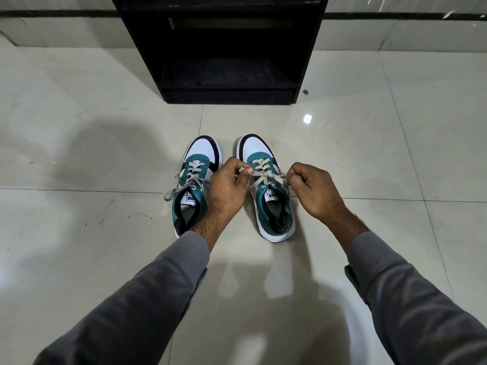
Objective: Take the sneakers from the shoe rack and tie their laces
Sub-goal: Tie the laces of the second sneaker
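Two teal, white and black sneakers stand side by side on the floor, toes pointing away from me. The left sneaker (193, 180) has loose beige laces trailing off to its left. Over the right sneaker (266, 180) both hands pull its beige laces (266, 177) taut sideways. My left hand (228, 188) pinches one lace end at the shoe's left side and covers part of the left sneaker. My right hand (315, 191) pinches the other end at the shoe's right side.
A black shoe rack (226, 83) stands on the floor just beyond the sneakers, its lower shelf bare. Glossy pale floor tiles (92, 154) spread all around. Grey sleeves cover both my forearms.
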